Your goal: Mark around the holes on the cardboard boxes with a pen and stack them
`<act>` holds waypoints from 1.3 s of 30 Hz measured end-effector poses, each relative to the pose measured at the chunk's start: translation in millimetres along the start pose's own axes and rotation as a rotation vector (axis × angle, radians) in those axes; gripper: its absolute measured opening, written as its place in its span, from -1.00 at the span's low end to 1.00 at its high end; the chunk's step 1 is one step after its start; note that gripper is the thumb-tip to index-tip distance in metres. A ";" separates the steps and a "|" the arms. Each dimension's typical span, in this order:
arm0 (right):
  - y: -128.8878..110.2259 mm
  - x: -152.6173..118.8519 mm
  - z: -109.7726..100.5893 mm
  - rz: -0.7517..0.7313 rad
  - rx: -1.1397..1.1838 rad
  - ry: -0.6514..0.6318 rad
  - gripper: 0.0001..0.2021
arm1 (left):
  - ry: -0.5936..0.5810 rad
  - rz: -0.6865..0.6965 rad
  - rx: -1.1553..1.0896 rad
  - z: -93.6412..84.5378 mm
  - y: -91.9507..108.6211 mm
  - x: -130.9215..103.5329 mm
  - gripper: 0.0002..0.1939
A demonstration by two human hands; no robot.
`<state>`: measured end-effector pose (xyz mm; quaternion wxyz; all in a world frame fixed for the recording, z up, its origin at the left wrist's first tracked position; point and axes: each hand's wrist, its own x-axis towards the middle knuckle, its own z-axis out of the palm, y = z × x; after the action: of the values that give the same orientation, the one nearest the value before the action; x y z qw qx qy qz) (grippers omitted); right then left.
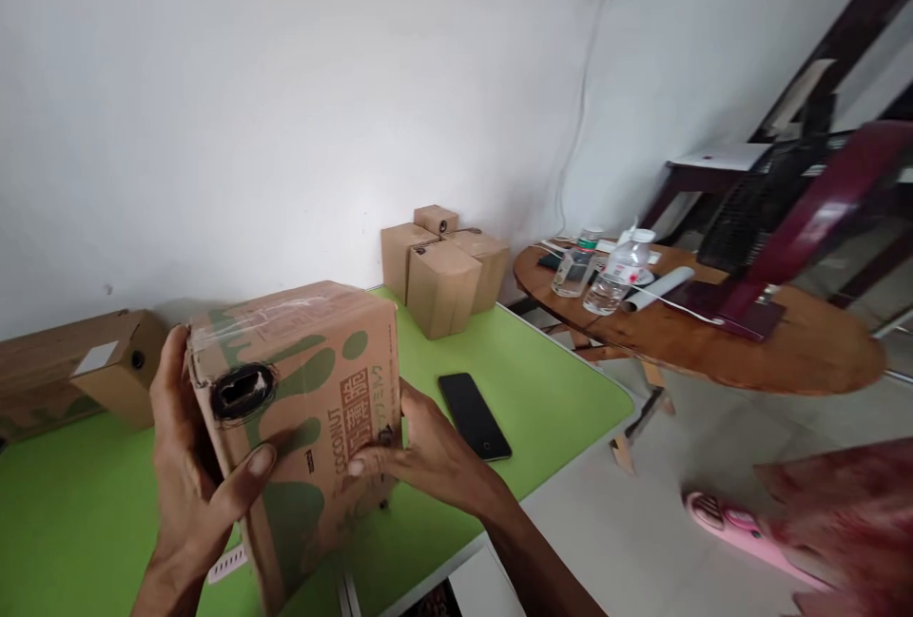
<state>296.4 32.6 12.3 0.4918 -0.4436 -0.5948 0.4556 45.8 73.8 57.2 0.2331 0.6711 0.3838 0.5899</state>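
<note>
A brown cardboard box (306, 389) with green blotches and the word COCONUT is held up over the green table (563, 389). A black-ringed hole shows near its upper left corner. Gripping its left side is my left hand (189, 474), thumb laid across the printed face. My right hand (435, 455) clasps the right side, with its thumb on the front; the other fingers are partly hidden behind the box. Right of the box, a black smartphone (475, 415) lies flat on the table.
Several smaller cardboard boxes (443, 284) stand against the wall. More boxes (110, 360) sit at the left. A wooden side table (820, 341) carries plastic bottles (619, 275) and a maroon stand (806, 227). A person's foot in a pink slipper (742, 531) is at lower right.
</note>
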 end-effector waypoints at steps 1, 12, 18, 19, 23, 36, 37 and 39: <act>-1.0 8.0 -2.3 -0.009 -0.006 0.037 -0.28 | 0.010 0.156 0.041 9.7 -6.5 10.6 0.16; 30.2 -1.8 -213.9 -0.067 -0.150 0.562 -0.35 | -0.252 0.612 -0.169 266.4 -26.2 75.4 0.64; 72.4 -20.6 -297.9 0.016 -0.217 0.697 -0.36 | -0.426 0.372 -0.161 378.7 -40.8 51.8 0.63; 81.7 -18.7 -305.7 0.022 -0.220 0.712 -0.35 | -0.430 0.356 -0.149 390.1 -45.0 49.9 0.62; 118.1 -5.3 -324.0 0.027 -0.216 0.774 -0.32 | -0.449 0.272 -0.071 420.4 -60.8 48.4 0.59; 175.7 -6.6 -322.1 0.157 -0.139 1.042 -0.46 | -0.560 0.027 0.096 411.1 -71.2 7.9 0.36; 180.3 -5.9 -313.5 0.185 -0.120 1.042 -0.51 | -0.579 0.005 0.100 409.3 -73.2 7.0 0.36; 186.6 -2.3 -295.8 0.224 -0.088 1.018 -0.58 | -0.620 -0.049 0.105 409.3 -75.2 7.0 0.36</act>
<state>604.1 97.3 -140.7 0.6480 -0.6899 -0.2480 0.2065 425.1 181.5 -76.0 0.3183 0.8205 0.3406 0.3308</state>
